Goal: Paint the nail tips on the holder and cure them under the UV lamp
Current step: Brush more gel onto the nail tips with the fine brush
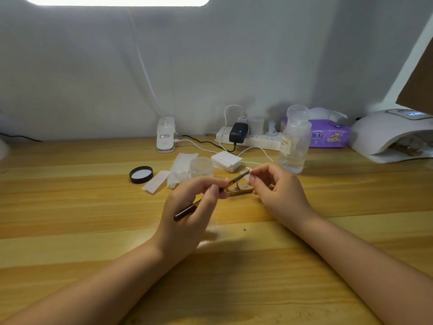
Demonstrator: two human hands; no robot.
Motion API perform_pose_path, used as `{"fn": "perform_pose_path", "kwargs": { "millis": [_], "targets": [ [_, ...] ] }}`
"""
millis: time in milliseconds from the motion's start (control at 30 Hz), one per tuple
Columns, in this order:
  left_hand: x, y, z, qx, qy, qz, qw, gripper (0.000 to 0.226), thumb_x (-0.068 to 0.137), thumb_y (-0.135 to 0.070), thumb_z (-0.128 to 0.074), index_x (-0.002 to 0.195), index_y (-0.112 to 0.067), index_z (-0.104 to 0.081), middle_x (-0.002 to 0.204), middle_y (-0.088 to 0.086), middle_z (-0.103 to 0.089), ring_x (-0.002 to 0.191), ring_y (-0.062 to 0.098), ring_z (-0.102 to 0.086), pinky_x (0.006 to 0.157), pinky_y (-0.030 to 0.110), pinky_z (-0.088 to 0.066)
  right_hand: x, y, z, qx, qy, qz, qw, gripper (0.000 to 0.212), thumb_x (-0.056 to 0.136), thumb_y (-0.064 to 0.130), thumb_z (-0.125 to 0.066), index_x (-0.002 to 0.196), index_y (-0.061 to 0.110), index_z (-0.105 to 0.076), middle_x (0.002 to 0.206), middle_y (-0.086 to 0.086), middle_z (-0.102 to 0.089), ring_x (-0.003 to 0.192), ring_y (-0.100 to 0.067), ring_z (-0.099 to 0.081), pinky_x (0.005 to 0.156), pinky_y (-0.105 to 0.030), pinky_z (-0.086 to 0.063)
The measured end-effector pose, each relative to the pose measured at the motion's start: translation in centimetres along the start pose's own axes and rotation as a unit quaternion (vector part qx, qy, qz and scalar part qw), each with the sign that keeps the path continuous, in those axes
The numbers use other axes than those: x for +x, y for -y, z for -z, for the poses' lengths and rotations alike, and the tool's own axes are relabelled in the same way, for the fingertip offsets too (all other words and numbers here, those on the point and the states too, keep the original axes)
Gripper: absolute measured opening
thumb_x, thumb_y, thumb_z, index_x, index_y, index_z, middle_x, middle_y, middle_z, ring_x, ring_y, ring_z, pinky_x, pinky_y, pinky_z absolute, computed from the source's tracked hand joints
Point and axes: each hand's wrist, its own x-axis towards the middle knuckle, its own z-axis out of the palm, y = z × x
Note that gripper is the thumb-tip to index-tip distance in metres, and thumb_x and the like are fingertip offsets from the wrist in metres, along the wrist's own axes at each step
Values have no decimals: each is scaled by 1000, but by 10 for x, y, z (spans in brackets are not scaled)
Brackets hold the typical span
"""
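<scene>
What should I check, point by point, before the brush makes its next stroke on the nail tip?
1. Brush held firmly by left hand: ok.
2. Brush point reaches the fingers of right hand: ok.
3. Nail tip held there: cannot tell, too small.
4. Holder lies on table below both hands: ok.
5. UV lamp display lit: ok.
6. Lamp opening free: not ok, something brown lies inside.

left hand (189,207) pinching, right hand (278,191) pinching
</scene>
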Motion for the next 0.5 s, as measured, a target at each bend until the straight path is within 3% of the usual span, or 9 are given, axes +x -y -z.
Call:
{"fn": "perform_pose_path", "kwargs": {
  "millis": [100, 233, 400, 500],
  "targets": [
    [2, 2, 1, 14, -21, 12, 1000, 26, 94, -27, -49, 109, -15, -66, 94, -6, -72, 94, 15, -68, 78, 28, -54, -1, 1, 1, 28, -33, -9, 999, 10, 88, 17, -64, 87, 27, -63, 80, 0, -70, 72, -13, -65, 67, -28, -55],
    [3, 5, 2, 33, -21, 36, 999, 27, 94, -33, -51, 111, -18, -66, 92, 0, -69, 89, 19, -66, 73, 33, -54, -1, 0, 2, 52, -44, -35, 997, 9, 86, 20, -66, 84, 28, -64, 78, 0, -72, 72, -17, -69, 64, -34, -58],
    [3, 7, 2, 87, -15, 57, 994, 20, 97, -30, -56, 111, -20, -66, 100, -10, -66, 98, 12, -62, 81, 23, -49, 1, 0, 1, 38, -32, -36, 998, 8, 85, 21, -69, 81, 27, -70, 74, 1, -71, 68, -20, -67, 64, -41, -56],
    [3, 6, 2, 122, 24, 107, 986, 37, 89, -46, -52, 118, -25, -60, 112, -14, -59, 105, 3, -58, 86, 18, -46, 3, -3, 0, 11, -34, -33, 999, 12, 84, 24, -71, 76, 34, -70, 65, 7, -68, 61, -18, -62, 59, -39, -53]
  ]
}}
